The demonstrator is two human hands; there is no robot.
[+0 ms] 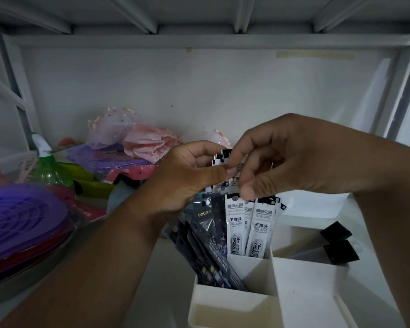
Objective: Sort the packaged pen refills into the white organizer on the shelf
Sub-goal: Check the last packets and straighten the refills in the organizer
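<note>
Hands: two, meeting above the organizer (303, 280).
Left hand (187, 178): thumb and fingers pinch a small fan of white refill packs (223, 159); the count in this grip cannot be told.
Right hand (291, 157): fingers curled, thumb and forefinger pinching the same packs at their top edge.
Held packs: long axis upright, black-printed tops toward 12 o'clock, lower ends hidden behind the hands.
White packs (246, 226): two plainly seen with a third edge between them, standing in the organizer's middle rear cell, long axis upright, tops at 12 o'clock.
Dark packs (208, 252): several, too overlapped to count, in the left cell, leaning with tops toward 11 o'clock.
Black packs (336, 242): two, in the right rear cell, tilted toward 2 o'clock.
Organizer: white, on the shelf, at 5 o'clock in view.
Purple mats (21, 214): a stack at 9 o'clock.
Green bottle (46, 166): one, at 10 o'clock.
</note>
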